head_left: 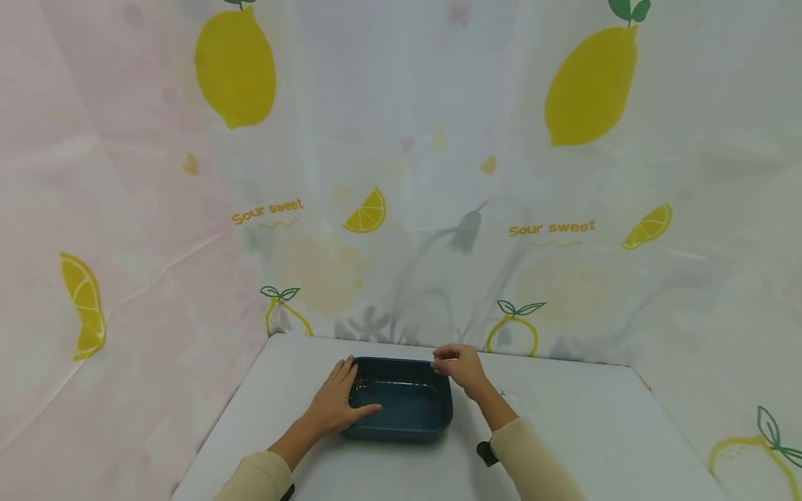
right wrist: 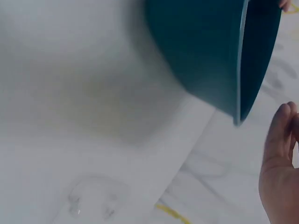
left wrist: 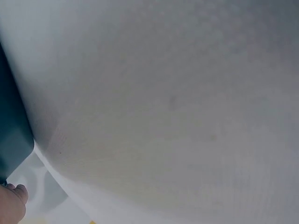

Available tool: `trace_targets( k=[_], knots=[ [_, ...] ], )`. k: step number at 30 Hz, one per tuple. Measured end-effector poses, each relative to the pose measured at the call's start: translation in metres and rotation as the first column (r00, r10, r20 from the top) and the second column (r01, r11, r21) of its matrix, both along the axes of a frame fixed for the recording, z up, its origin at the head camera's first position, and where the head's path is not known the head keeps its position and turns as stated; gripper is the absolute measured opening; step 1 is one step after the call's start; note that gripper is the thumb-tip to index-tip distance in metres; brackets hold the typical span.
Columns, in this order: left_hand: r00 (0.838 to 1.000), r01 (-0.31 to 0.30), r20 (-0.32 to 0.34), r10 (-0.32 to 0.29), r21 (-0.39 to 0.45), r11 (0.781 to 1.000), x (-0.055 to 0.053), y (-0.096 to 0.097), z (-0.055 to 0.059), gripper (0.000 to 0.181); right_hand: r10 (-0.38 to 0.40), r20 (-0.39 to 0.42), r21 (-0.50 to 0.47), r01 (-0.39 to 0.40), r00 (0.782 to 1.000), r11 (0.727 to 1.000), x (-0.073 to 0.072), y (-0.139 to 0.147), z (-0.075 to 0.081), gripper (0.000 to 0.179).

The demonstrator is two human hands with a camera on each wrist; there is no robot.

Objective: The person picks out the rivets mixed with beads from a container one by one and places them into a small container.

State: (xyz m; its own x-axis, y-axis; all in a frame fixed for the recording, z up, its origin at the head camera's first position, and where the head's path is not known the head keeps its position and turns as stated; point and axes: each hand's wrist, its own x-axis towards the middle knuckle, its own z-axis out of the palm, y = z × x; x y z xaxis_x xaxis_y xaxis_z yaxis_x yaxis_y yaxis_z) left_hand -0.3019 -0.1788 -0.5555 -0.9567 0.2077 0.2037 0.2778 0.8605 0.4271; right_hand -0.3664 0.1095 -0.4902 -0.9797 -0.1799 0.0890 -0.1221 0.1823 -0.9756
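Note:
A dark blue rectangular dish (head_left: 401, 410) with raised sides stands on the white table, several tiny coloured bits (head_left: 365, 382) lying in its far left corner. My left hand (head_left: 336, 402) rests at the dish's left side, fingers straight along the rim and thumb stretched over the inside. At the lower left of the left wrist view, part of that hand (left wrist: 11, 203) shows by the dish. Above the far right corner hovers my right hand (head_left: 460, 365), its fingers bent and close to the thumb. Whether something tiny sits between these fingertips is too small to tell.
A transparent item (right wrist: 93, 200) lies on the table (head_left: 601, 424) to the right of the dish, partly behind the right forearm in the head view. A lemon-printed curtain (head_left: 407, 174) encloses the table's back and sides.

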Motion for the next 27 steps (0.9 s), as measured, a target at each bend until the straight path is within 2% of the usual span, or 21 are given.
trace_targets(
  k=[5, 10, 20, 27],
  knots=[
    [1.000, -0.003, -0.003, 0.003, -0.001, 1.000, 0.000, -0.001, 0.000, 0.110, -0.068, -0.001, -0.010, 0.068, 0.998, 0.998, -0.003, 0.021, 0.001, 0.026],
    [1.000, -0.003, -0.011, 0.003, 0.008, 1.000, 0.000, -0.002, 0.000, 0.109, -0.120, -0.012, 0.056, 0.120, 0.993, 0.991, -0.005, 0.039, 0.005, 0.023],
    [1.000, -0.015, -0.014, 0.015, 0.014, 1.000, 0.000, -0.003, -0.003, 0.109, -0.127, 0.034, 0.087, 0.124, 0.991, 0.989, -0.002, 0.075, 0.011, 0.027],
    [1.000, -0.003, -0.012, 0.003, 0.016, 1.000, 0.000, -0.002, -0.001, 0.109, -0.170, 0.017, 0.148, 0.166, 0.985, 0.975, 0.004, 0.098, 0.014, 0.026]
  ],
)
